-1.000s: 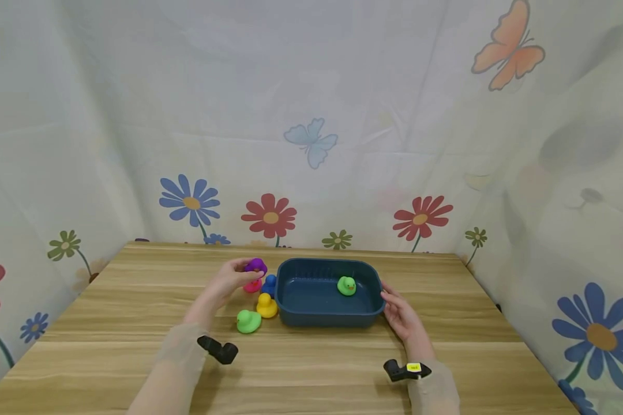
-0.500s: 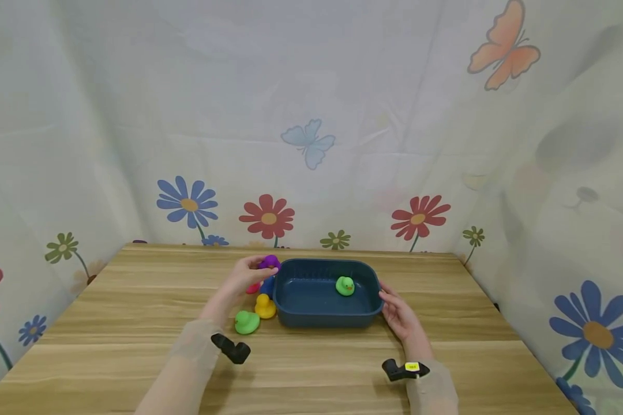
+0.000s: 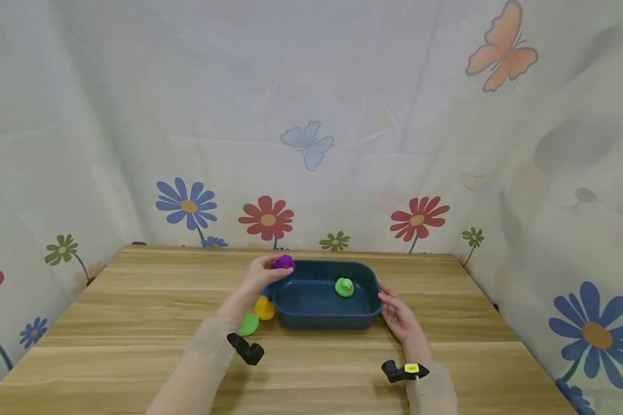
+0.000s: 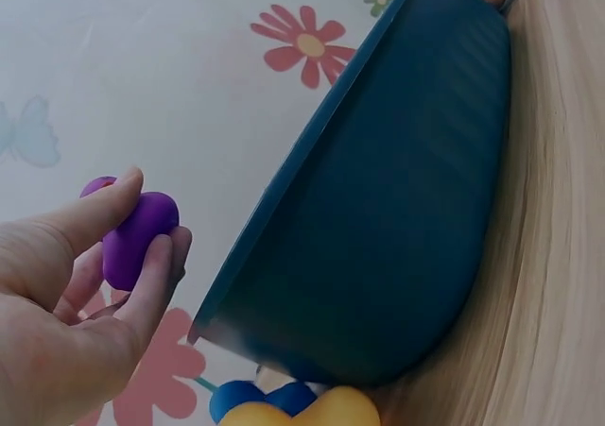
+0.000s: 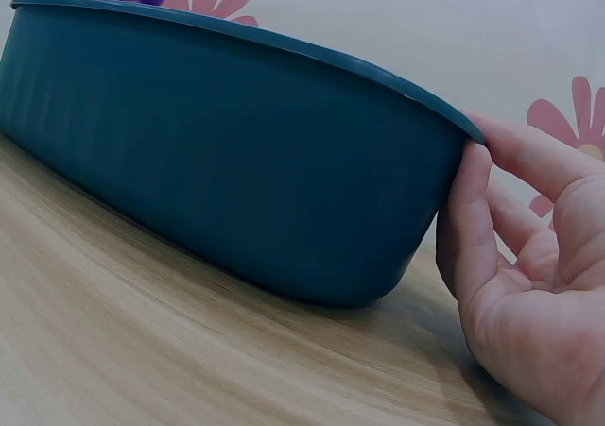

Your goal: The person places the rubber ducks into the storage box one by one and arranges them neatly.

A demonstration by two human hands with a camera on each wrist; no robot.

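Note:
My left hand (image 3: 258, 278) pinches a purple rubber duck (image 3: 284, 262) between thumb and fingers. In the left wrist view the purple duck (image 4: 138, 237) is held above the rim level of a dark blue plastic basin (image 4: 378, 190), apart from it. From the head, the duck appears over the basin's back left corner. One green duck (image 3: 345, 287) sits inside the basin (image 3: 327, 321), toward the right. My right hand (image 3: 401, 318) holds the basin's right end; in the right wrist view its fingers (image 5: 473, 185) meet the wall and rim.
Left of the basin, a yellow duck (image 3: 265, 309) and another green duck (image 3: 249, 325) stand on the wooden table (image 3: 311, 374). A blue duck (image 4: 236, 398) is partly hidden beside the basin. A flowered cloth (image 3: 311, 86) hangs behind the table.
My left hand has carried the purple duck rightward, from above the pink and blue ducks to the basin's left rim. The pink duck is now hidden. My right hand stays at the basin.

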